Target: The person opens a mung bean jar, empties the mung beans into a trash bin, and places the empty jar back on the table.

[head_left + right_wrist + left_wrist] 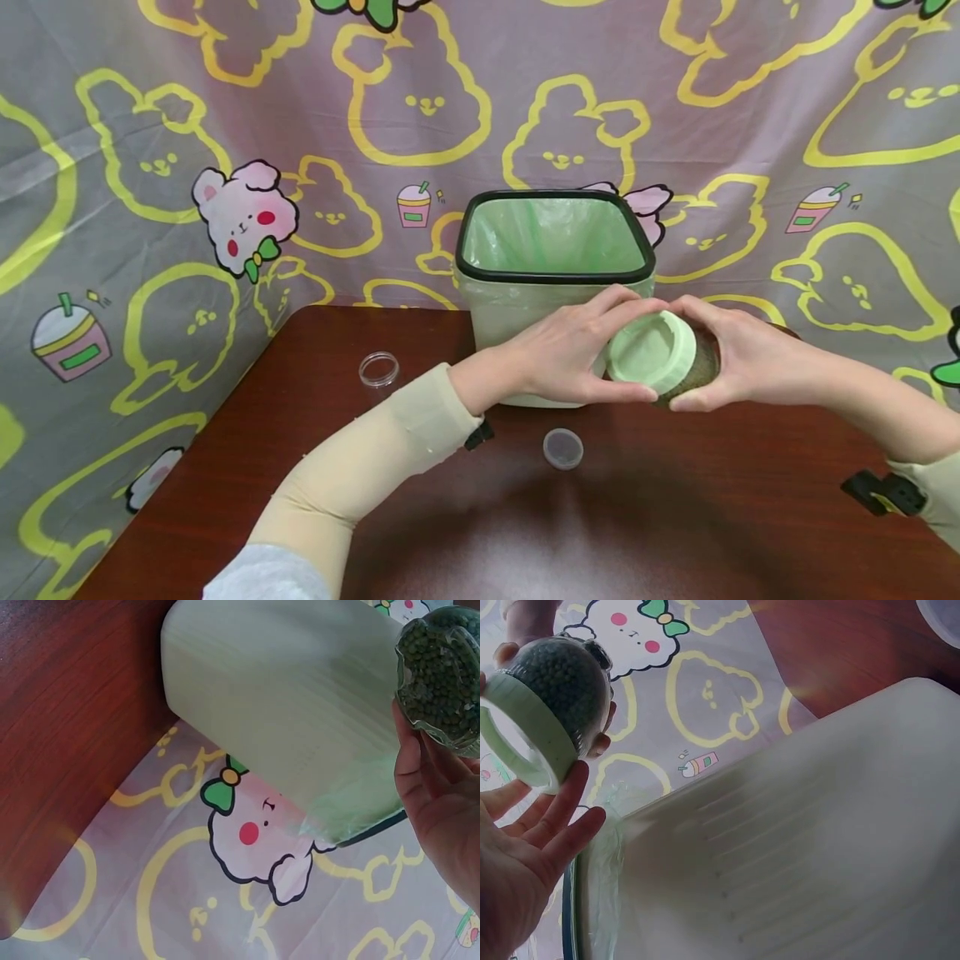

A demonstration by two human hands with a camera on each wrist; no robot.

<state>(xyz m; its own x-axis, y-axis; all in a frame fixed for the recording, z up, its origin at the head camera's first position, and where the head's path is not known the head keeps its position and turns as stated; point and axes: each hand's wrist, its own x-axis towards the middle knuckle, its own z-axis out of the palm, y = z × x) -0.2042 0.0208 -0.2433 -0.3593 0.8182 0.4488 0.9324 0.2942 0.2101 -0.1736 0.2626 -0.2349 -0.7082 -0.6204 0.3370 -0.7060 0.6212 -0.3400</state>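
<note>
A clear jar [703, 367] of small green beans, perhaps mung beans, is held tilted in the air with its pale green lid [651, 354] on the left. My right hand [772, 358] grips the jar's body, thumb below and fingers above. On the other side, my left hand [562, 354] holds the lid by its rim between thumb and fingers. The beans also show through the jar wall [442, 682] in the right wrist view, and the green lid [536, 742] shows in the left wrist view.
Behind the hands stands a pale bin [555, 279] with a black rim and green liner. A small clear open container [379, 369] sits on the dark wooden table [480, 517] at left. One clear round cap [562, 449] lies in front of the bin. Patterned cloth [300, 125] hangs behind.
</note>
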